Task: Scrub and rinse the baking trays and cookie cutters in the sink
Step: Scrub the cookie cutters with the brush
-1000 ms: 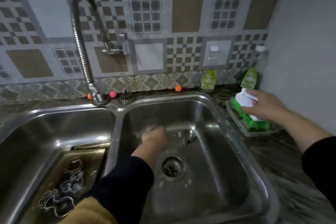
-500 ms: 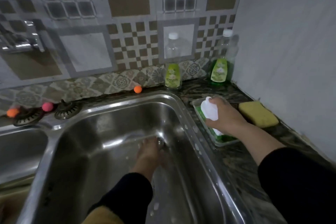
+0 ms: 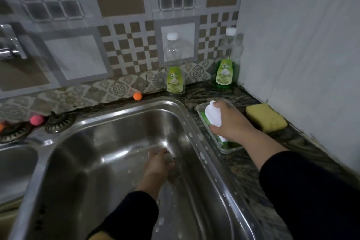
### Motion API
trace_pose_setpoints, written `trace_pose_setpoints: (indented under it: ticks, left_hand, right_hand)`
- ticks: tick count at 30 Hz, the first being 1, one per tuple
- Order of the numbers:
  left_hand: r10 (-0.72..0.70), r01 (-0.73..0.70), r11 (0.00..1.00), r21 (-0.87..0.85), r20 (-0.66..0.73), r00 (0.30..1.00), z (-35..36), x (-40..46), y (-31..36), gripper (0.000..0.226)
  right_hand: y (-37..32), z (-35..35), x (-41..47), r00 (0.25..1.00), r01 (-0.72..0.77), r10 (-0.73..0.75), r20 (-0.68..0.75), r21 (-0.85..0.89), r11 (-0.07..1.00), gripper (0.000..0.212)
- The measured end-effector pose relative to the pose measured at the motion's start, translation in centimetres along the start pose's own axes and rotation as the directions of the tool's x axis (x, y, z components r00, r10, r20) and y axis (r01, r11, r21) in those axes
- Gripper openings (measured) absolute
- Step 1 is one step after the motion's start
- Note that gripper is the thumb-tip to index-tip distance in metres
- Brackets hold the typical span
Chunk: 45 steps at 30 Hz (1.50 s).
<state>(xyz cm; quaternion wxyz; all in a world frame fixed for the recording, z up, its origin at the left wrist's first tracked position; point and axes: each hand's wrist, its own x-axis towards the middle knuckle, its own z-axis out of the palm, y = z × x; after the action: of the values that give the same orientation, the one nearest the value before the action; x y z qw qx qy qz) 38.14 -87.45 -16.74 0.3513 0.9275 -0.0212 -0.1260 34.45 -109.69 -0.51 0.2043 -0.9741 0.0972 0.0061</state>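
Observation:
My left hand [image 3: 158, 164] reaches down into the steel right basin [image 3: 109, 154], its fingertips at a small grey metal thing [image 3: 170, 160] near the basin's right wall. Blur hides whether the fingers hold it. My right hand [image 3: 233, 124] grips a white-handled scrubbing brush [image 3: 213, 117] with green bristles. The brush sits in a clear plastic tray [image 3: 232, 149] on the counter right of the sink. No baking trays or cookie cutters are in view.
A yellow sponge [image 3: 266, 117] lies beside the tray, against the right wall. Two green dish-soap bottles [image 3: 174, 82] [image 3: 225, 74] stand at the tiled back wall. An orange ball [image 3: 137, 96], a pink ball [image 3: 36, 120] and a sink strainer [image 3: 59, 122] sit on the back ledge. The left basin [image 3: 17, 163] shows at the left edge.
The view swung right, so the left basin with the tray and cutters left the frame. My right hand stays on the brush; my left hand stays low in the right basin.

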Motion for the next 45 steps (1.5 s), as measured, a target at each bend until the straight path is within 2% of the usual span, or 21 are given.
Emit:
trace_pose_setpoints:
  ticks: [2, 5, 7, 10, 13, 15, 18, 22, 24, 27, 29, 30, 32, 33, 34, 36, 38, 39, 41, 42, 45]
  left_hand:
    - [0.057, -0.067, 0.977, -0.203, -0.053, 0.997, -0.7, -1.1, 0.2, 0.059]
    - [0.089, -0.125, 0.926, -0.356, -0.116, 0.989, -2.9, -3.6, 0.7, 0.062]
    - [0.1, -0.155, 0.893, -0.423, -0.149, 0.984, -4.3, -5.3, 0.8, 0.06]
    - [0.149, -0.22, 0.871, -0.44, -0.19, 0.97, -6.1, -8.2, 0.9, 0.057]
    - [0.161, -0.243, 0.849, -0.469, -0.209, 0.965, -7.2, -10.5, 0.6, 0.06]
    - [0.208, -0.285, 0.863, -0.417, -0.22, 0.953, -7.6, -12.1, 0.5, 0.061]
    - [0.272, -0.331, 0.891, -0.312, -0.217, 0.937, -8.1, -14.1, 0.2, 0.061]
    - [0.151, -0.271, 0.9, -0.343, -0.338, 0.929, -10.2, -14.9, -1.9, 0.063]
    - [0.173, -0.275, 0.906, -0.323, -0.311, 0.934, -10.6, -15.4, -2.1, 0.065]
    - [0.253, -0.322, 0.901, -0.291, -0.249, 0.935, -9.9, -15.9, -1.8, 0.071]
    - [0.179, -0.27, 0.908, -0.32, -0.286, 0.941, -10.7, -15.9, -2.0, 0.069]
    - [0.103, -0.223, 0.894, -0.389, -0.305, 0.947, -11.3, -15.7, -2.4, 0.065]
    - [-0.045, -0.124, 0.812, -0.571, -0.273, 0.961, -12.5, -15.5, -2.9, 0.051]
    - [-0.072, -0.079, 0.742, -0.666, -0.197, 0.978, -12.7, -15.5, -2.7, 0.041]
    - [-0.063, -0.034, 0.641, -0.766, -0.096, 0.993, -12.6, -15.7, -2.2, 0.031]
    - [-0.015, 0.087, 0.379, -0.921, 0.088, 0.996, -12.0, -15.9, -0.8, 0.023]
    - [-0.009, 0.147, 0.163, -0.976, 0.147, 0.989, -12.1, -15.5, -0.5, 0.028]
    - [-0.012, 0.149, 0.104, -0.983, 0.148, 0.989, -12.5, -15.3, -0.6, 0.029]
    - [-0.019, 0.15, 0.069, -0.986, 0.149, 0.989, -13.0, -15.3, -1.0, 0.031]
    - [-0.027, 0.168, 0.082, -0.982, 0.166, 0.986, -13.0, -15.4, -1.1, 0.033]
    - [-0.018, 0.247, 0.113, -0.963, 0.246, 0.969, -12.7, -16.0, -0.4, 0.036]
  right_hand:
    - [0.1, -0.1, -0.3, 1.0, -0.017, 0.017, -0.002, 0.053, 0.998, 0.073]
    - [-0.2, -1.2, -0.8, 0.999, -0.034, 0.032, 0.016, 0.148, 0.988, 0.075]
    - [-1.2, -2.4, -1.5, 1.0, 0.005, -0.004, -0.007, 0.172, 0.985, 0.075]
    - [-4.4, -3.2, -4.0, 0.991, 0.124, -0.11, -0.08, 0.197, 0.972, 0.074]
    - [-7.7, -0.8, -7.9, 0.971, 0.232, -0.239, 0.003, 0.226, 0.946, 0.071]
    - [-9.6, 1.7, -9.9, 0.952, 0.276, -0.299, 0.067, 0.233, 0.932, 0.069]
    - [-12.0, 3.8, -10.7, 0.947, 0.299, -0.32, 0.024, 0.29, 0.909, 0.069]
    - [-13.3, 4.3, -11.7, 0.927, 0.335, -0.367, 0.077, 0.27, 0.903, 0.066]
    - [-13.8, 4.4, -12.2, 0.914, 0.365, -0.397, 0.083, 0.258, 0.894, 0.064]
    - [-14.5, 4.3, -11.6, 0.944, 0.318, -0.33, -0.012, 0.306, 0.898, 0.063]
    - [-14.6, 4.4, -11.9, 0.946, 0.309, -0.325, 0.002, 0.306, 0.901, 0.062]
    - [-14.4, 4.7, -12.2, 0.941, 0.317, -0.339, 0.02, 0.305, 0.898, 0.063]
    - [-14.3, 5.0, -13.2, 0.927, 0.342, -0.373, 0.032, 0.334, 0.878, 0.064]
    - [-14.5, 5.2, -13.3, 0.922, 0.359, -0.386, 0.013, 0.342, 0.868, 0.064]
    - [-14.7, 5.3, -13.1, 0.923, 0.366, -0.383, -0.024, 0.353, 0.861, 0.063]
    - [-15.4, 5.5, -12.6, 0.935, 0.35, -0.342, -0.092, 0.397, 0.849, 0.061]
    - [-15.8, 5.5, -12.7, 0.932, 0.362, -0.348, -0.106, 0.374, 0.854, 0.06]
    - [-15.7, 5.7, -13.0, 0.926, 0.374, -0.369, -0.083, 0.34, 0.863, 0.061]
    - [-15.3, 6.0, -13.6, 0.92, 0.379, -0.392, -0.022, 0.311, 0.872, 0.063]
    - [-15.2, 5.9, -13.6, 0.922, 0.371, -0.386, -0.02, 0.326, 0.869, 0.063]
    - [-15.4, 5.7, -12.8, 0.943, 0.33, -0.321, -0.094, 0.413, 0.849, 0.061]
